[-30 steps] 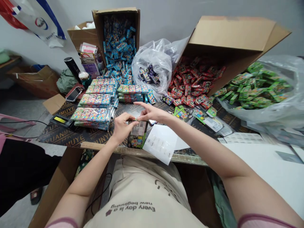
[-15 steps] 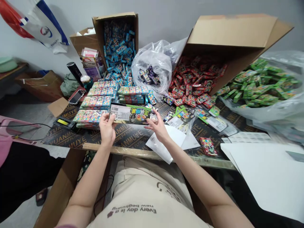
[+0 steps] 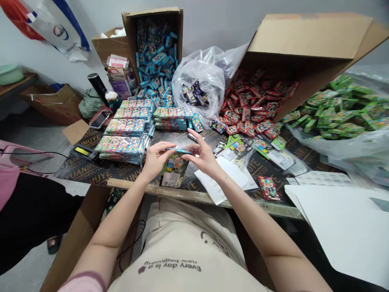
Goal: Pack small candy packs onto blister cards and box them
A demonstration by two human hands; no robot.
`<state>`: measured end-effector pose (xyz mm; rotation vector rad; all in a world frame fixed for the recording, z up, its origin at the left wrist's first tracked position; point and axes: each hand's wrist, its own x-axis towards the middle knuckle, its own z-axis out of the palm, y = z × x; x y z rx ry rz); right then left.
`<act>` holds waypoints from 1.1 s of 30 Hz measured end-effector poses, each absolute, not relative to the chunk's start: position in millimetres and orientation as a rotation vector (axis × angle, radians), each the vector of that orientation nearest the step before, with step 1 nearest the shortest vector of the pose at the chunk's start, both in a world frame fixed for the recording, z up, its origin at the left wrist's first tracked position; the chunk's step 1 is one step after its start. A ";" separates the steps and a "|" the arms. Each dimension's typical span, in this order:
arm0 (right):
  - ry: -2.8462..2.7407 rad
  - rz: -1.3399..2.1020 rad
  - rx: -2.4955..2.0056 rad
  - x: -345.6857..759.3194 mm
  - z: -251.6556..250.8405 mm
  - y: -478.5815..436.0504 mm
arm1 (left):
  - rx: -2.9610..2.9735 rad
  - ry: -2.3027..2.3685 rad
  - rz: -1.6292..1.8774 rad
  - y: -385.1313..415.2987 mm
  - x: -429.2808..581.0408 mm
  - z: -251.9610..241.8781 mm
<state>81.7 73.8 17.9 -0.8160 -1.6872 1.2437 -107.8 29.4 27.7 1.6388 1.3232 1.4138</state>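
Between my two hands is a clear packet of small candy boxes with a printed header card, which hangs toward the table's front edge with its white label lowest. My left hand is closed on the packet's left end, thumb and fingers pinching its top edge. My right hand pinches the right end, with its index finger raised. Left of them lie stacks of filled candy packets in several rows, and another stack lies behind. White paper sheets are under my right wrist.
Behind stand a carton of blue candy boxes, a plastic bag with purple ones, a carton of red ones and a bag of green ones. A red box lies near the front edge. Another person's dark-trousered leg is at left.
The packet has turned from lying lengthwise with its label at left to hanging label-down, edge-on at the top. Both hands have shifted slightly, the left one to the right.
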 end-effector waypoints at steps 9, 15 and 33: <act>-1.475 1.181 -0.848 71.5 18.3 65.4 | 1.426 1.380 1.166 36.7 -124.1 46.6; -1.605 1.082 -0.797 68.3 20.4 61.3 | 1.530 1.334 1.030 43.6 -136.1 59.1; -1.924 0.843 -0.545 83.9 -3.4 54.6 | 2.329 1.378 1.314 3.9 -127.0 36.7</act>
